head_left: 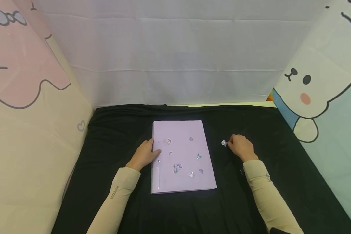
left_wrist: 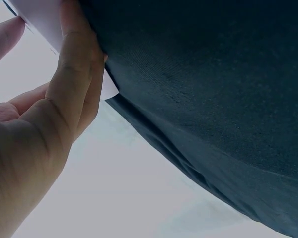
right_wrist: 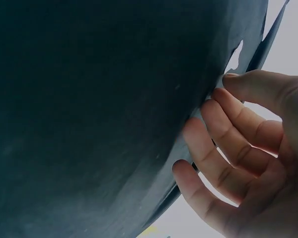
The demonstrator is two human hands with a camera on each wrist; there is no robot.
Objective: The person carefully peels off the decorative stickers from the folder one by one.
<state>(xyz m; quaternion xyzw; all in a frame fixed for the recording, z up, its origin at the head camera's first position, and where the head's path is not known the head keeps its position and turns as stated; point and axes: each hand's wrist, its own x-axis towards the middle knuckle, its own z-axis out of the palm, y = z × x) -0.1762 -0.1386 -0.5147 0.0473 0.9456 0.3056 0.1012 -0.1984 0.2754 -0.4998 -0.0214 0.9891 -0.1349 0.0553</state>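
A pale purple binder (head_left: 179, 130) lies flat, with several small shiny stickers scattered over its cover. My left hand (head_left: 143, 154) rests against its left edge, the thumb on the cover and the fingers along the spine. In the left wrist view, the fairly straight fingers (left_wrist: 72, 64) touch the binder's side. To the right of the binder, my right hand (head_left: 242, 147) pinches a small shiny sticker (head_left: 224, 143) between thumb and index finger, just above the black cloth. The right wrist view shows that sticker (right_wrist: 234, 58) as a pale piece beyond the thumb tip.
Black cloth (head_left: 187, 214) covers the table under the binder. A small shiny piece (head_left: 241, 172) lies beside the right cuff, partly hidden. A white curtain (head_left: 175, 48) hangs behind, with cartoon-printed curtains (head_left: 324, 81) at both sides.
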